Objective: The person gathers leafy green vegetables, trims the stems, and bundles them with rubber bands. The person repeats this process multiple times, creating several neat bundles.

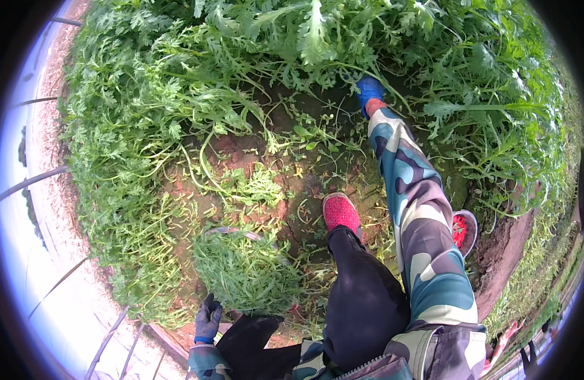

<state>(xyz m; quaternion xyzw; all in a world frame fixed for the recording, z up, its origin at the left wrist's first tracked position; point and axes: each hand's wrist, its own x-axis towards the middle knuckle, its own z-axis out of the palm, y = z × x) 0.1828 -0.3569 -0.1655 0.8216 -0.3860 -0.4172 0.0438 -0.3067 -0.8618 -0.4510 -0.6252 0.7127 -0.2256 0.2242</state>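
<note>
My right hand (370,89), in a blue glove under a camouflage sleeve, reaches among the stems of standing leafy greens (482,90); leaves and shadow hide its fingers, so its grip cannot be told. At the lower left, my left hand (208,315) wears a stained glove with a blue cuff. It is beside a heap of cut greens (247,275), and whether it holds anything cannot be made out. A curved rim (235,231) shows at the heap's upper edge. A few loose greens (258,186) lie on the soil above the heap.
Dense greens line the top and left. A red dotted shoe (342,212) of mine stands on littered brown soil (292,209); another shoe (459,232) shows right of my sleeve. A soil ridge (506,256) runs down the right. Dark poles (33,182) cross the bright left edge.
</note>
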